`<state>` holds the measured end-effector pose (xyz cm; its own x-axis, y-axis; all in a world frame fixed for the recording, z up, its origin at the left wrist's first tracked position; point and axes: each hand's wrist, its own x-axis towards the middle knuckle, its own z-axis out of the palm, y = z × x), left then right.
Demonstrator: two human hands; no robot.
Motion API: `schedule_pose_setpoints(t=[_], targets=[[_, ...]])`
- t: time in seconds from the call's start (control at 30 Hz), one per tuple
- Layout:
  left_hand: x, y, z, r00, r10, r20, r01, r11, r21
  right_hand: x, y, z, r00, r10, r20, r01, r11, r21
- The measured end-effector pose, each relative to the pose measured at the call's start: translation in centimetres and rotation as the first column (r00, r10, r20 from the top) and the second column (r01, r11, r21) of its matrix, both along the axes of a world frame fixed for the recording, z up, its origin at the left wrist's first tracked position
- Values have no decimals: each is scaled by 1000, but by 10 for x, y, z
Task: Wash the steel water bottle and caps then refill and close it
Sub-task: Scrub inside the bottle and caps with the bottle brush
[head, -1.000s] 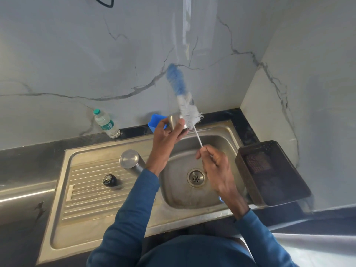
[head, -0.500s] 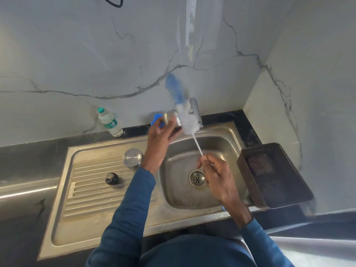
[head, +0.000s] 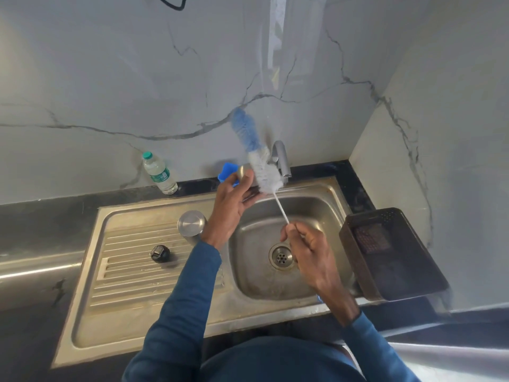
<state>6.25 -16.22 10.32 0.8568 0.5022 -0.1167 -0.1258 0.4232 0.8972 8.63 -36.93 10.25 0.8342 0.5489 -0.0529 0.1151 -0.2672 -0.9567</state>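
Marble-walled steel sink [head: 316, 188]; hands: left [head: 230, 199] gripping steel cap [head: 243, 172], right [head: 305, 249] pinching bottle brush [head: 259, 161].

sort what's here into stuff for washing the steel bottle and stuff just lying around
For the job: steel cap in left hand; bottle brush in right hand; steel bottle; black cap; tap; sink.

Lying about: plastic water bottle; dark basket; blue object.

steel cap [head: 242, 172] mostly hidden in left hand [head: 230, 201] | brush [head: 254, 150] motion-blurred
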Motion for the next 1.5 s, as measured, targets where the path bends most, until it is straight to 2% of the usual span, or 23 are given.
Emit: schedule_pose_setpoints(t=[0.1,0.17,0.23,0.3,0.43,0.5,0.63,0.73,0.8,0.97,1.07,1.2,1.4,1.5], targets=[[1,-4,3,999,-23,24,24,999,-36,11,0,4,1000,-7,10,7,999,36],[2,3,11,998,24,60,-18,996,-86,8,-3,0,999,8,-34,-7,999,54],[3,9,10,998,39,59,-35,997,-67,2,-7,-5,996,24,-84,-19,998,56],[1,9,6,997,-39,62,43,997,-66,3,-7,-3,995,21,-96,-15,998,62],[-2,2,1,980,-180,79,187,979,-80,16,-4,6,1000,-12,-27,13,998,56],[-2,5,-1,985,-138,102,149,982,-112,15,-5,4,999,-6,-32,8,998,58],[0,14,-2,996,-73,53,82,975,-205,0,-12,-5,997,47,-69,-45,998,33],[1,2,-1,997,-76,-13,73,988,-134,3,-7,1,998,51,-42,-50,998,33],[2,-5,1,997,-78,-2,77,993,-87,8,-2,5,998,56,-15,-56,997,45],[0,13,7,998,14,67,-4,990,-143,2,-10,-8,996,68,-53,-68,998,6],[-1,15,3,998,-28,62,36,990,-134,2,-11,-8,992,66,-105,-65,998,17],[-3,8,4,994,-90,61,96,990,-103,11,-5,4,996,54,-75,-49,997,62],[-4,22,4,998,50,27,-49,996,-68,1,-12,-8,990,84,-115,-80,996,38],[-5,20,1,1000,1,-1,-1,998,-60,2,-6,-2,992,72,-107,-68,997,40]])
